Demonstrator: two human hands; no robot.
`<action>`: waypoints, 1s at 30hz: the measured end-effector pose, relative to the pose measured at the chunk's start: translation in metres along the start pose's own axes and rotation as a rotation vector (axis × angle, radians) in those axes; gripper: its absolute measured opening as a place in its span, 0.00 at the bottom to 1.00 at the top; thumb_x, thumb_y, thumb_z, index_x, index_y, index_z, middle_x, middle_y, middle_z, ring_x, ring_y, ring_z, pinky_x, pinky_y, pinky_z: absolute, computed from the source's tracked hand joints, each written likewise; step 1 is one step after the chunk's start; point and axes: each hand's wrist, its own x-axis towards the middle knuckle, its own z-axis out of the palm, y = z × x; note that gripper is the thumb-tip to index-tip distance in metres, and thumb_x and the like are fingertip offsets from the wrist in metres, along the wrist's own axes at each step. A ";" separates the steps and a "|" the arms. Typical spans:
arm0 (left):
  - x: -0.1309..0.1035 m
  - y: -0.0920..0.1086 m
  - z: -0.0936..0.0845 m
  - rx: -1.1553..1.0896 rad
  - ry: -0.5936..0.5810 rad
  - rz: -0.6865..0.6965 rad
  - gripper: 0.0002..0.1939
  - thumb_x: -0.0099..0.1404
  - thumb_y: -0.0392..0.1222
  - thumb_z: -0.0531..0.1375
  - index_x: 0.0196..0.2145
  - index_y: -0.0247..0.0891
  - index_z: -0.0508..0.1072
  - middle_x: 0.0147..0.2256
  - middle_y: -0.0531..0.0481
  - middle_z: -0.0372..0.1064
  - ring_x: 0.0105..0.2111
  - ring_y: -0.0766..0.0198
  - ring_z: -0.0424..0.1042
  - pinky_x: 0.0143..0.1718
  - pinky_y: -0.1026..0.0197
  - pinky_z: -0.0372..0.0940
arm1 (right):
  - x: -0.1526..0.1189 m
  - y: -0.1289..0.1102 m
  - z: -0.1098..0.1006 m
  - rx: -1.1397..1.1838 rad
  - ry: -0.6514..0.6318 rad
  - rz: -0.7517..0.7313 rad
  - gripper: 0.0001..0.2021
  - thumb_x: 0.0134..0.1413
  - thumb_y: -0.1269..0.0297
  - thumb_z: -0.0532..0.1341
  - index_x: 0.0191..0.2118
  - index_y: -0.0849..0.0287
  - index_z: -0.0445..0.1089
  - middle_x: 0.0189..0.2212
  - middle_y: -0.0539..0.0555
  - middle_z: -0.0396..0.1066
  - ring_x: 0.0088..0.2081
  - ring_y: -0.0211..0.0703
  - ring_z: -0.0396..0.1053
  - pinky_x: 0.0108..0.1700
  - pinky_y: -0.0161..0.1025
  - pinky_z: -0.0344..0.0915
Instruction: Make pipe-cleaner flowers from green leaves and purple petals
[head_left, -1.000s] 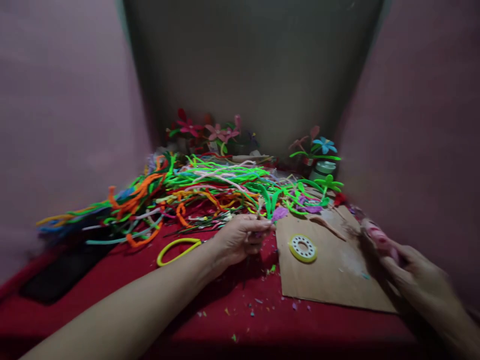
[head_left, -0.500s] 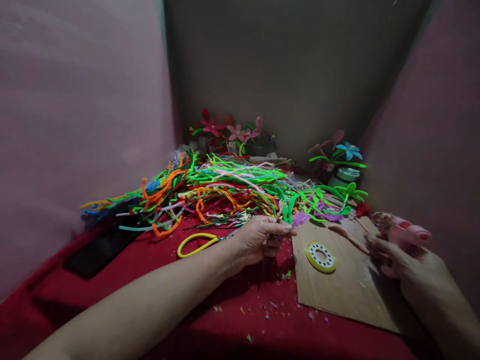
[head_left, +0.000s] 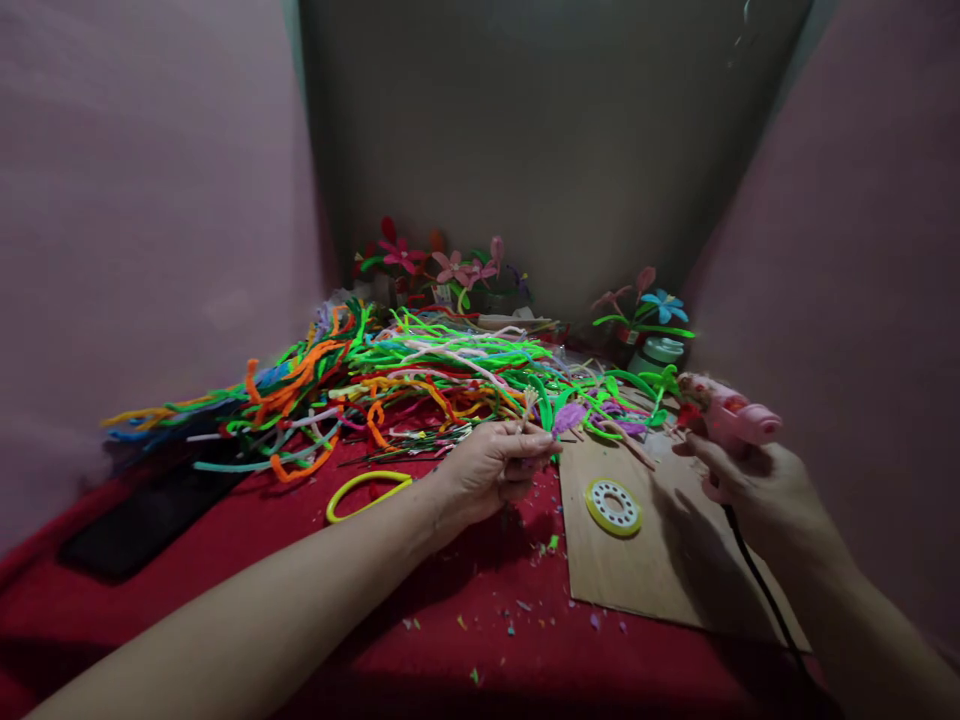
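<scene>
Red cloth covers our tabletop [head_left: 420,610]; our left grip [head_left: 510,462] pinches a purple petal [head_left: 570,418]. Our right grip [head_left: 716,462] is clamped round a pink glue gun [head_left: 731,412], above the board [head_left: 675,570].

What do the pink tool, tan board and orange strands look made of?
Pink tool: probably hard plastic, smooth with a slight sheen.
Tan board: thin wood or cardboard, matt and flat; unclear which.
Orange strands: likely chenille, soft-looking with fuzzy edges.
</scene>
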 end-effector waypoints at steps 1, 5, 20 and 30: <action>-0.001 0.001 0.001 0.002 0.014 0.021 0.07 0.52 0.39 0.63 0.25 0.31 0.70 0.17 0.59 0.52 0.13 0.79 0.42 0.14 0.70 0.34 | -0.002 -0.002 -0.001 -0.008 -0.024 0.025 0.10 0.39 0.61 0.66 0.29 0.61 0.71 0.19 0.51 0.69 0.15 0.32 0.55 0.15 0.32 0.50; -0.004 0.010 0.004 -0.003 0.066 0.146 0.07 0.51 0.37 0.64 0.25 0.31 0.69 0.17 0.59 0.52 0.14 0.80 0.43 0.14 0.71 0.35 | -0.012 -0.010 0.008 0.135 -0.283 0.040 0.11 0.42 0.61 0.65 0.32 0.61 0.70 0.23 0.53 0.70 0.22 0.38 0.65 0.19 0.32 0.56; -0.004 0.027 -0.003 -0.044 0.301 0.330 0.06 0.50 0.34 0.63 0.28 0.34 0.69 0.22 0.55 0.65 0.14 0.79 0.50 0.14 0.72 0.43 | -0.020 -0.038 0.064 0.376 -0.582 -0.176 0.08 0.49 0.60 0.60 0.34 0.58 0.67 0.21 0.49 0.67 0.18 0.35 0.64 0.18 0.32 0.59; -0.002 0.027 -0.004 -0.024 0.315 0.327 0.06 0.52 0.34 0.63 0.26 0.33 0.67 0.16 0.62 0.46 0.13 0.79 0.45 0.14 0.73 0.41 | -0.032 -0.019 0.072 0.264 -0.566 -0.050 0.10 0.48 0.60 0.61 0.37 0.57 0.69 0.18 0.48 0.63 0.18 0.33 0.59 0.16 0.31 0.53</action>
